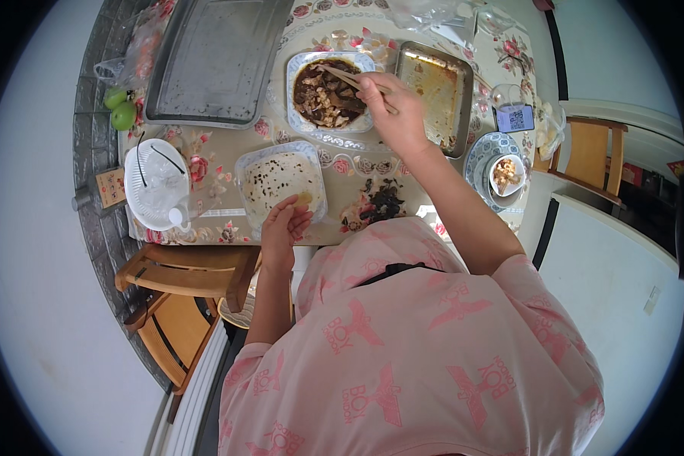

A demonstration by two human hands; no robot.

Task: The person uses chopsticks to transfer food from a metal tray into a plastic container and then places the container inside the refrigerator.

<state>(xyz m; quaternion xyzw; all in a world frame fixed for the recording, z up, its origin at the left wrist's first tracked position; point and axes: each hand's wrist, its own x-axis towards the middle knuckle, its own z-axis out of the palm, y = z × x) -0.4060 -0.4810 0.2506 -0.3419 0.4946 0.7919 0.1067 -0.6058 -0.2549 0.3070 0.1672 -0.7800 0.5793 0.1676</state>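
My right hand (392,108) grips a pair of wooden chopsticks (347,78), whose tips are at the food in dark sauce (325,100) inside a blue-patterned square dish (358,124). Over the near part of a second square dish (316,165), my left hand (288,222) is raised with a small, pale yellowish piece (303,199) between its fingertips; what the piece is, I cannot tell. That second dish is whitish inside and strewn with dark bits. Dark, crumpled scraps (386,202) lie on the floral tablecloth near my lap.
A large grey baking tray (211,62) stands far left, a smaller greasy metal tray (464,102) right of the food. Leftward are green fruits (123,115) and a white basket (157,194) with plastic in it. At right are a phone (514,118) and stacked bowls (481,151). Wooden chairs (191,271) flank the table.
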